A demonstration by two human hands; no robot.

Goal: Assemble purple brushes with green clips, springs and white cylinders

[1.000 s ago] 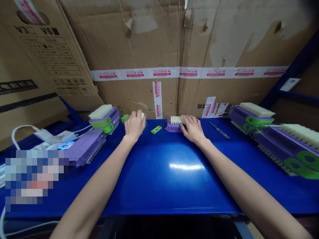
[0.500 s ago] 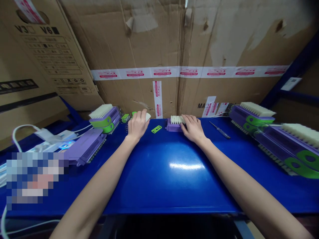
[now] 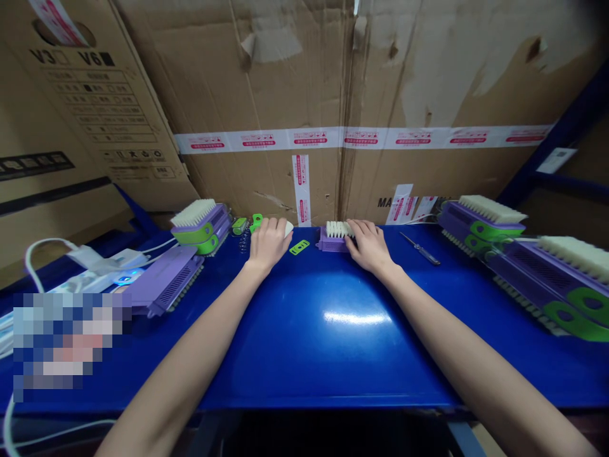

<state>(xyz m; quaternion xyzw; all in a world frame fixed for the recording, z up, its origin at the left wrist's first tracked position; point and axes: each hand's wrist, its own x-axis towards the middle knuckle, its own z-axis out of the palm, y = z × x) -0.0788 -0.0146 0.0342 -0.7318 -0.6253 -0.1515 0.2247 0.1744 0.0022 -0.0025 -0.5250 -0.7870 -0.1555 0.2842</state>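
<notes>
My left hand (image 3: 267,243) is curled around a small white rounded part (image 3: 287,228) near the far edge of the blue table (image 3: 333,330). My right hand (image 3: 368,244) rests with bent fingers on a small purple block with white bristles (image 3: 333,235). Between the two hands lies a flat green clip (image 3: 299,247). Just left of my left hand are small metal springs (image 3: 244,240) and small green pieces (image 3: 248,223).
Purple and green brush units (image 3: 200,225) and a purple housing (image 3: 164,282) lie at the left beside white cables and a charger (image 3: 90,260). More brush units (image 3: 523,254) line the right side. A small screwdriver (image 3: 419,248) lies right of my right hand. Cardboard boxes (image 3: 333,108) stand behind the table.
My left hand has moved rightward along the far edge with the white part, uncovering the springs and green pieces. My right hand has stayed on the bristle block.
</notes>
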